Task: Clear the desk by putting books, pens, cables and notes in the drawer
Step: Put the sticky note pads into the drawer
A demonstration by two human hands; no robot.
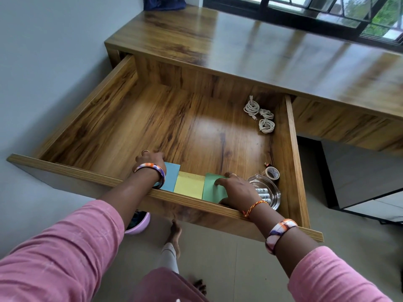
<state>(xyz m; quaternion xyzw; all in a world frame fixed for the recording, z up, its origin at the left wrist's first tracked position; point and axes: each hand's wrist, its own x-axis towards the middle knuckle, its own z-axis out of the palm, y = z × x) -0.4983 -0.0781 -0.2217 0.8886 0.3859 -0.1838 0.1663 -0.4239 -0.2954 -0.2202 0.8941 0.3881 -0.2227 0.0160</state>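
- Head view: desk (250, 46), long wooden top under a window (327, 9); glossy, hard, with strong reflections. No books, pens or notes visible on the part in view; the far right runs out of frame.
- Drawer (91, 101), pulled well out of the desk's left end; wide, deep, with the same smooth wood floor. Judged slippery for thin paper, so sheets will slide rather than stay put.
- Floor, pale tile, below the drawer front; grey wall at left.
- Notes, three coloured pads in a row just inside the drawer's front wall, edges touching: blue pad (172, 177), yellow pad (188, 186), green pad (212, 188). Judged light, thin and flexible; best squared with flat fingers at the edges or lifted by a pinch at a corner.
- Glass dish (274, 192), front right corner, just beside the green pad; batteries lie in it. Judged heavy and breakable; knock risk for the right hand.
- Cables (260, 115), three pale coils, back right of the drawer; soft, light, liable to uncoil.
- Tape roll (271, 172), behind the dish.
- Left hand (150, 159), resting at the blue pad's left edge; fingers bent downward, hold cannot be told.
- Right hand (237, 189), spread flat, pressing on the green pad; nothing clasped.
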